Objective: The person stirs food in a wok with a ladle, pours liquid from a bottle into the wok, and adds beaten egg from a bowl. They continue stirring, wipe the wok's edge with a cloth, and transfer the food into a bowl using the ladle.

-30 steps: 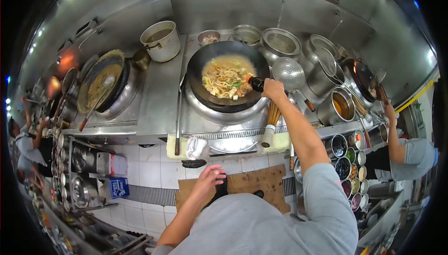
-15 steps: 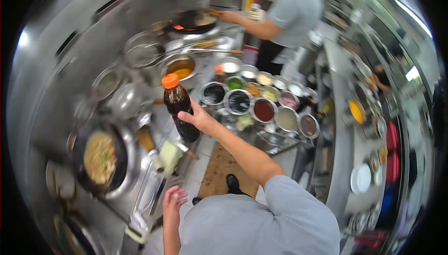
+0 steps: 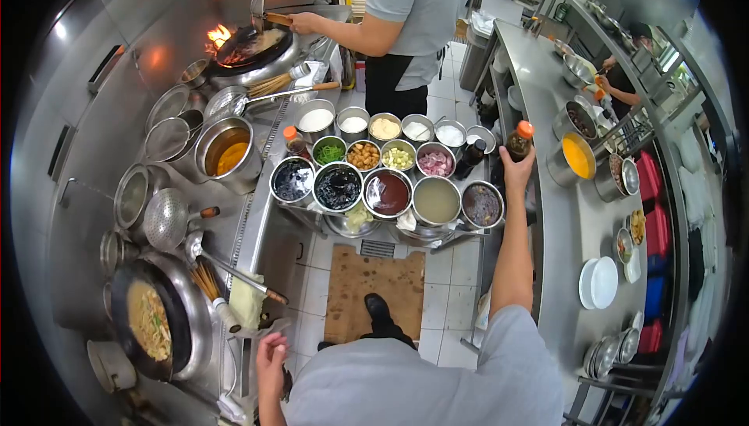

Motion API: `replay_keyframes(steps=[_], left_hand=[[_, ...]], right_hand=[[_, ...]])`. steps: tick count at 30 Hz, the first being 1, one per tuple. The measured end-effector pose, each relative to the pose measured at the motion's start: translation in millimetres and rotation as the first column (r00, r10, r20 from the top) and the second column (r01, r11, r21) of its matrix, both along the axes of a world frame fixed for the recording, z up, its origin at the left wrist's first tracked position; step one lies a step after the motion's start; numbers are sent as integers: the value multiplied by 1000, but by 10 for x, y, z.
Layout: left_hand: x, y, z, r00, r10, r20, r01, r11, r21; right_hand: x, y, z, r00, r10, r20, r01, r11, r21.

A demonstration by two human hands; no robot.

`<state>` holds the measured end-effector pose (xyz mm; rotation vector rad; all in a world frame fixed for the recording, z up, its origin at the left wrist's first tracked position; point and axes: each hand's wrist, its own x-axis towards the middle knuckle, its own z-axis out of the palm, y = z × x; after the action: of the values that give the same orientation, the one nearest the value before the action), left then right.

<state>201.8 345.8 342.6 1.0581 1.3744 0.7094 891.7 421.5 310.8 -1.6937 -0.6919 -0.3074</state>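
Observation:
My right hand [image 3: 516, 172] is wrapped round a dark sauce bottle [image 3: 518, 143] with an orange cap, at the near side of the right-hand counter. Beside it stand a dark bottle [image 3: 470, 159] and a steel pot of brownish liquid with bits in it [image 3: 483, 205]. At the lower left, my left hand [image 3: 271, 357] hangs with its fingers loosely curled and a little apart, nothing visible in them. Nearest to that hand are a folded pale cloth [image 3: 246, 301] and a bamboo brush [image 3: 209, 284] on the stove edge. A wok [image 3: 181, 324] holds noodle-like food in sauce.
Several steel pots of sauces and ingredients, such as dark red sauce [image 3: 388, 193], stand ahead. A co-worker [image 3: 417, 12] works a flaming wok [image 3: 261, 55] at the back left. Strainers [image 3: 166, 219] and a ladle [image 3: 234, 262] line the stove. White plates [image 3: 604, 282] sit on the right counter [image 3: 550, 215].
My right hand has carried the bottle from above the stove across to the right-hand counter. My left hand stays low, its fingers more curled. Flames now show at the co-worker's wok.

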Motion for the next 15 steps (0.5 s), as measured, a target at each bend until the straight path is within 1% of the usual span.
replay_keyframes(steps=[1, 2, 3, 4, 5, 7, 8, 9, 10, 11, 12, 13, 14, 15], left_hand=[[-27, -6, -22, 997, -34, -68, 36, 999, 33], [-24, -7, -20, 988, -65, -137, 75, 995, 62], [9, 0, 51, 971, -83, -226, 104, 991, 81], [17, 6, 64, 969, -81, -232, 100, 992, 73], [10, 9, 67, 954, -105, -281, 131, 988, 77], [-41, 1, 10, 929, -117, -350, 154, 985, 78], [-13, -5, -19, 929, -74, -362, 109, 991, 76], [4, 23, -14, 919, -125, -374, 175, 979, 102], [-43, 10, 9, 905, -156, -395, 220, 968, 123], [-61, -3, 3, 896, -151, -419, 220, 968, 121], [-54, -12, 30, 885, -150, -441, 223, 967, 119], [-30, -1, 139, 858, -170, -484, 252, 962, 109], [-18, 13, 223, 829, -202, -521, 293, 951, 97], [-48, -3, 262, 832, -149, -534, 239, 966, 102]], right_hand=[[246, 43, -243, 994, -108, -34, 108, 994, 2], [399, 95, -420, 994, -105, -40, 105, 995, -4], [515, 145, -573, 972, -132, -196, 152, 984, 91], [622, 178, -737, 926, -142, -349, 213, 961, 174], [742, 215, -918, 903, -137, -406, 224, 959, 174], [1040, 227, -1356, 894, -108, -434, 183, 974, 136], [1095, 299, -1533, 884, -70, -463, 132, 986, 104], [997, 349, -1535, 947, -76, -312, 137, 974, 181], [957, 342, -1572, 951, 2, -310, 25, 996, 83], [870, 391, -1549, 952, 64, -299, -66, 998, 3], [711, 399, -1554, 915, 206, -348, -145, 971, 192], [638, 397, -1552, 930, 191, -313, -162, 980, 117], [864, 444, -1849, 943, 154, -295, -133, 987, 89], [906, 426, -1853, 939, 155, -307, -161, 987, 7]])
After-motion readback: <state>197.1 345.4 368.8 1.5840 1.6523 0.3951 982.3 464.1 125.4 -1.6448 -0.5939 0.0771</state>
